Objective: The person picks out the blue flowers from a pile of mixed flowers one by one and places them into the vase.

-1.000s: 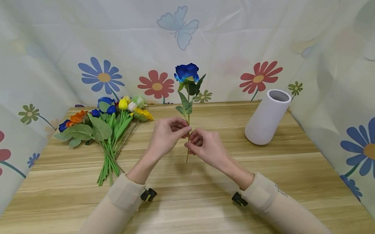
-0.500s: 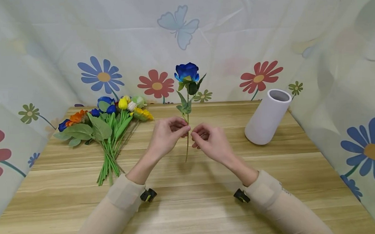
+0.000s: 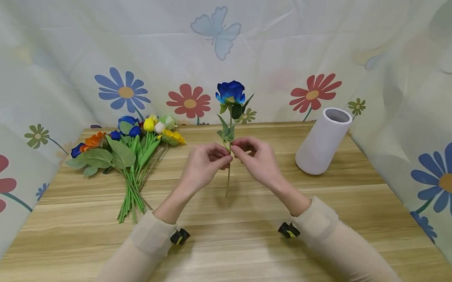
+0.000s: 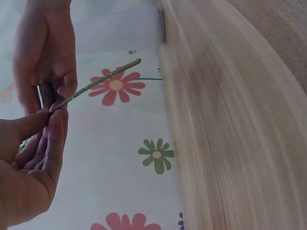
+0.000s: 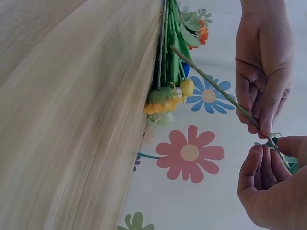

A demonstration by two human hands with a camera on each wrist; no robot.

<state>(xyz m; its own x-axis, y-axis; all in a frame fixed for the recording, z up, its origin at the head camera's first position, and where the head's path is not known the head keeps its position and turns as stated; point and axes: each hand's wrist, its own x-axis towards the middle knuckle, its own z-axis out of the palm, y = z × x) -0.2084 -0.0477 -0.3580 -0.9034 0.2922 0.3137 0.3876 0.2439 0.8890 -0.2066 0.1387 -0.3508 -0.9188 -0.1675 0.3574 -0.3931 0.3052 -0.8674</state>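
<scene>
A blue artificial rose (image 3: 230,92) stands nearly upright above the table, green leaves below its bloom. My left hand (image 3: 206,164) pinches its thin stem between thumb and fingers. Just higher, under the leaves, my right hand (image 3: 258,160) has its thumb and fingertips on the same stem. From the left wrist, the bare lower end of the stem (image 4: 96,86) sticks out past the left fingers. In the right wrist view the stem (image 5: 211,84) runs through both hands, and the bloom is out of frame.
A bunch of artificial flowers (image 3: 127,159), with orange, blue, yellow and white blooms, lies on the left of the wooden table (image 3: 229,248). A white tapered vase (image 3: 319,148) is at the right. Behind hangs a flower-printed curtain (image 3: 267,52).
My right hand let go of the stem below the left hand, moved up, and now touches it above the left hand. The rose has shifted slightly right and down.
</scene>
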